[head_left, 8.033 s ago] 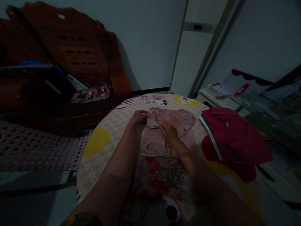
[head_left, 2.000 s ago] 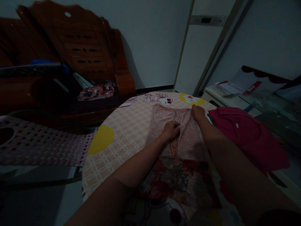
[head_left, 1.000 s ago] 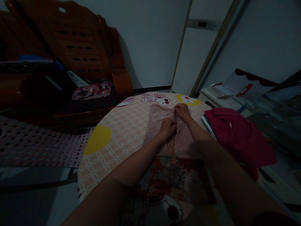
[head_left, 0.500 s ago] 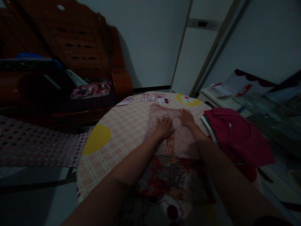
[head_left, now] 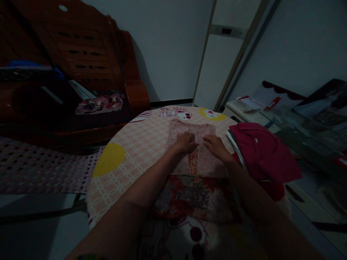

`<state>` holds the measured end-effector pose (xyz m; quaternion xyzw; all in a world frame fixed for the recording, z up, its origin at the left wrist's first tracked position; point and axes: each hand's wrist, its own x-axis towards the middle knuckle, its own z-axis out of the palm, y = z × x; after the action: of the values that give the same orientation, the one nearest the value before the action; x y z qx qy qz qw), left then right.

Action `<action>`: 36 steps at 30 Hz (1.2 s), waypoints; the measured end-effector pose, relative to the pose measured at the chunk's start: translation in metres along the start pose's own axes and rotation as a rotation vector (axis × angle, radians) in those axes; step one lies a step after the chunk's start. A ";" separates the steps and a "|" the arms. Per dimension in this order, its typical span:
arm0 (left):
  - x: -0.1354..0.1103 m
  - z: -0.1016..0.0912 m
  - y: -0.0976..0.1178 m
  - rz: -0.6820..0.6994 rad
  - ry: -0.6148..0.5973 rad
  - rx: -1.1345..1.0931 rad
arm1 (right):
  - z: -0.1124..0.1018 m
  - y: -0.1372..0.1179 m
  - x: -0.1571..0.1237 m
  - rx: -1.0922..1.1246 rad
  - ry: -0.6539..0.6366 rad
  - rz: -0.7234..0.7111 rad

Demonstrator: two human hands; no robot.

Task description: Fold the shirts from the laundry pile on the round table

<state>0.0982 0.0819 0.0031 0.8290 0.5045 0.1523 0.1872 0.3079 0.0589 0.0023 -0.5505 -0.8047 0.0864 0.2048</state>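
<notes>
— Hands first: how do they sit?

— Left hand (head_left: 185,142) lies palm down on the pink garment (head_left: 202,163), its forearm reaching in from the lower left, fingers loosely spread and pressed to the cloth. It grasps nothing. Just beside it the right hand (head_left: 216,145) is also palm down, fingers pointing towards the left hand, flat on the same garment and closed on nothing. The two hands are near each other but not touching.

— And the garment?

— It is spread flat on the far half of the round table, over the checked tablecloth (head_left: 141,144) with yellow circles. Its near edge touches a red patterned cloth (head_left: 195,195) that lies between the forearms.

— What stands around it?

— At the far left is a dark wooden bench (head_left: 81,50) with a floral cloth (head_left: 100,103) on its seat. A pink lattice seat (head_left: 35,166) is below it. Right of the hands, a folded red garment (head_left: 260,151) tops a pile at the table's edge, and beyond that is a stack of papers (head_left: 245,104).

— Any writing?

— Pink cartoon prints (head_left: 176,113) at the tablecloth's far edge carry small marks, too small to read. The papers show red and white, but the dim light hides any text.
</notes>
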 end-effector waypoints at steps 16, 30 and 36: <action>-0.111 -0.057 0.015 0.211 -0.387 0.079 | -0.011 -0.047 -0.122 0.017 -0.251 -0.104; -0.120 -0.035 0.023 0.150 -0.478 0.348 | -0.033 -0.085 -0.091 -0.173 -0.587 0.022; -0.124 -0.034 0.024 0.201 -0.447 0.345 | -0.029 -0.083 -0.085 -0.223 -0.642 -0.001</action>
<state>0.0471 -0.0334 0.0365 0.9074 0.3844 -0.1042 0.1341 0.2759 -0.0533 0.0384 -0.5138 -0.8329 0.1667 -0.1203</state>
